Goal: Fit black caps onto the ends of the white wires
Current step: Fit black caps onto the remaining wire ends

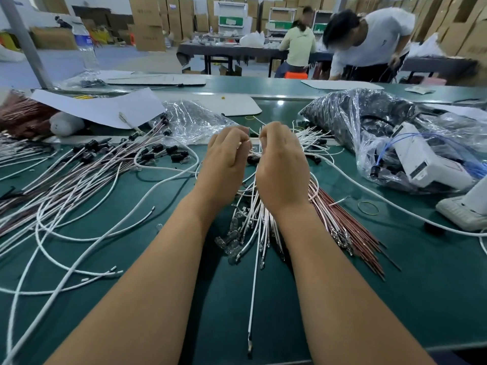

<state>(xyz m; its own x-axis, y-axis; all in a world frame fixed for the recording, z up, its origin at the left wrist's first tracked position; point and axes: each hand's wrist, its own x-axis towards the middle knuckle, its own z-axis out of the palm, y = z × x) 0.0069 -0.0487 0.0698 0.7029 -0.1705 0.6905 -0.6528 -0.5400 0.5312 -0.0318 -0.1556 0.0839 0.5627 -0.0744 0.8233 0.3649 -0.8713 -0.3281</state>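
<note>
My left hand [226, 159] and my right hand [280, 164] are raised side by side over the green table [395, 285], fingers curled. Between their fingertips runs a thin white wire [254, 153], pinched by both hands. Under the hands lies a bundle of white wires [253, 225] with clear and metal ends. A black cap [253, 159] shows just below the fingertips; whether a hand holds it I cannot tell. To the left lie wires fitted with black caps [158, 148]. One long white wire [252, 299] runs toward me.
A clear bag of black caps [353, 114] sits at the right, next to a bag holding a white device [416, 159]. Red-brown wires [350, 227] fan out right of my right arm. White paper [105, 106] and an empty bag [195, 119] lie behind. People work at far tables.
</note>
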